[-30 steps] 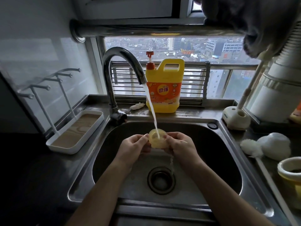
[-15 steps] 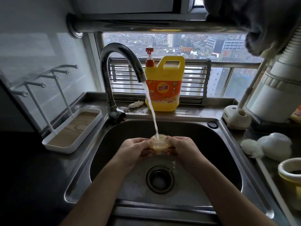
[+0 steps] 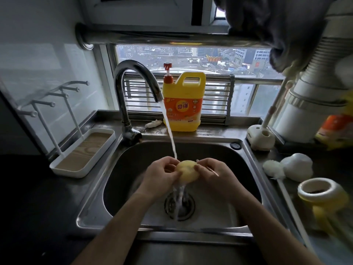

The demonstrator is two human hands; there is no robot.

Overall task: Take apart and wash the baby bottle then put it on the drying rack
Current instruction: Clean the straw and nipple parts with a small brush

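Left hand [image 3: 162, 175] and right hand [image 3: 212, 175] both pinching a round yellowish bottle part [image 3: 188, 171] between them, over the sink [image 3: 133, 169] drain, under the running tap [image 3: 122, 104], drying rack [image 3: 80, 172] on the surface [image 3: 28, 197] at left, soap jug [image 3: 183, 111] behind

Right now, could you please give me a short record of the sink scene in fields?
Left hand: grips bottle part on its left side
Right hand: grips the same part on its right side
Tap: running; stream hits the part, water falls to drain
Rack: on counter, left of sink
Soap jug: behind sink, at window
Brush: on counter, right of sink
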